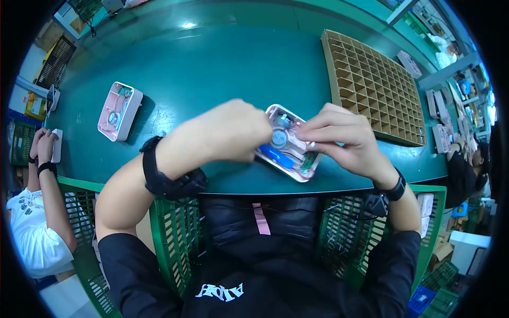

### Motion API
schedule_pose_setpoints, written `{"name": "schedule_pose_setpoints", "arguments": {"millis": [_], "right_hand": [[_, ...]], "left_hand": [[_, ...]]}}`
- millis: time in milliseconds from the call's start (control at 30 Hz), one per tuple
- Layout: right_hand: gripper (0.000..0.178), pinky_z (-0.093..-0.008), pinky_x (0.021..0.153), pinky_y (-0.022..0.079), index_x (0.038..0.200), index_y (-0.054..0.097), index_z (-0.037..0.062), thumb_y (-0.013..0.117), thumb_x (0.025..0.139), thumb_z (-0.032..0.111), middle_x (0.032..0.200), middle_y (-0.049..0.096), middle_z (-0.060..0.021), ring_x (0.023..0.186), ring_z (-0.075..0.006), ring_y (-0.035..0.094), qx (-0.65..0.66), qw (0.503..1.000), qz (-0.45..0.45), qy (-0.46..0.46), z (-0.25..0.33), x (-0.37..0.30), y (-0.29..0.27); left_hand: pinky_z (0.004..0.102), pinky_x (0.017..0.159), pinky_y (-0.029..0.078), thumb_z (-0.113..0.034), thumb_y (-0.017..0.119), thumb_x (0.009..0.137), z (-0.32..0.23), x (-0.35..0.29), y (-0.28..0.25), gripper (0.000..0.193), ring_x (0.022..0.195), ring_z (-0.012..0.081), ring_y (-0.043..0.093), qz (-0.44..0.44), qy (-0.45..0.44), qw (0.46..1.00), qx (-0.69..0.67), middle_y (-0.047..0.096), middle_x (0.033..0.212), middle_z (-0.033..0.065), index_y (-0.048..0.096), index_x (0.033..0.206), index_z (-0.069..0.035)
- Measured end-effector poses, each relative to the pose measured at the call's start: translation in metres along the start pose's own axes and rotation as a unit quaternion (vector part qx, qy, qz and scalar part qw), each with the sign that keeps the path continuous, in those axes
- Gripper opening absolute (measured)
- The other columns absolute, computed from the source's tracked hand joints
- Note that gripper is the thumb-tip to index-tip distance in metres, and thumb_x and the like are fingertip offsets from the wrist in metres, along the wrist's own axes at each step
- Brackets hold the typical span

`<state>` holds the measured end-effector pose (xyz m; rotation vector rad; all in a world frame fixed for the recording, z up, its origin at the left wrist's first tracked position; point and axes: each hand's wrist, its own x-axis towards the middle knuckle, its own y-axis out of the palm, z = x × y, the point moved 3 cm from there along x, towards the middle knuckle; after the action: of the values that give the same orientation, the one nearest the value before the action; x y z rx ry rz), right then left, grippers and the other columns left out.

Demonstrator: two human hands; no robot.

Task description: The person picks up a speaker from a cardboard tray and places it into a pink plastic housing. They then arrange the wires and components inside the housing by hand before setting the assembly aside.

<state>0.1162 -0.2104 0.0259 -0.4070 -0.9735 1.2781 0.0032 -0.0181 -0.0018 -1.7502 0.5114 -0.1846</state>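
A pale pink-and-white plastic housing (pixel 304 177) lies open before me at the table's near edge. Inside it are a round grey part (pixel 279 139), a blue block like a battery (pixel 277 157) and a small green circuit board (pixel 308 161). My left hand (pixel 238 130) is curled closed over the housing's left side, slightly blurred. Its fingertips are turned away, so what they hold is hidden. From the right, my right hand (pixel 344 139) pinches with thumb and fingers over the housing's right inner edge. Whatever sits in that pinch is too small to name.
A similar open housing (pixel 120 112) rests at left on the green table (pixel 212 69). At the right stands a cardboard divider tray (pixel 374 87) with many cells. Green crates (pixel 177 244) flank my lap. A co-worker's hands (pixel 45 146) hold a white piece at far left.
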Motion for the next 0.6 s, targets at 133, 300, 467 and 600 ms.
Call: {"name": "schedule_pose_setpoints", "arguments": {"millis": [133,300,467,600], "right_hand": [[0.021,-0.0302,0.071,0.055,0.105,0.08,0.0025,0.08,0.084,0.001,0.099,0.078,-0.012,0.084,-0.0202,0.072,0.071,0.994,-0.056,0.056,-0.003,-0.002,-0.004],[0.015,-0.0274,0.066,0.056,0.104,0.08,0.0003,0.078,0.089,-0.001,0.095,0.078,-0.0132,0.078,-0.016,0.075,0.092,0.982,-0.08,0.144,-0.013,-0.009,-0.001],[0.011,-0.0254,0.065,0.053,0.101,0.08,0.0002,0.078,0.09,0.0,0.09,0.077,-0.0102,0.075,-0.014,0.073,0.118,0.979,-0.056,0.159,-0.01,-0.008,0.003],[0.01,-0.0251,0.063,0.051,0.099,0.079,0.0005,0.079,0.09,0.001,0.086,0.074,-0.0077,0.071,-0.0126,0.068,0.098,0.986,-0.019,0.135,-0.005,-0.005,0.005]], "left_hand": [[0.0463,0.073,0.056,-0.014,0.077,0.078,0.011,-0.002,-0.016,0.026,0.088,0.0344,0.07,-0.107,0.004,0.993,0.05,0.067,0.088,0.0116,0.069,0.102,-0.007],[0.0471,0.073,0.058,-0.011,0.075,0.08,-0.03,0.0,-0.016,0.027,0.091,0.0356,0.071,-0.124,0.113,0.984,-0.051,0.069,0.095,0.0142,0.069,0.106,-0.006],[0.0478,0.074,0.057,-0.016,0.081,0.08,-0.029,0.006,-0.002,0.036,0.089,0.0357,0.07,-0.093,0.127,0.986,-0.054,0.067,0.097,0.0124,0.066,0.111,-0.007],[0.0478,0.076,0.057,-0.014,0.082,0.079,-0.02,0.004,-0.005,0.035,0.089,0.0356,0.071,-0.066,0.104,0.987,-0.101,0.069,0.1,0.013,0.069,0.11,-0.005]]}}
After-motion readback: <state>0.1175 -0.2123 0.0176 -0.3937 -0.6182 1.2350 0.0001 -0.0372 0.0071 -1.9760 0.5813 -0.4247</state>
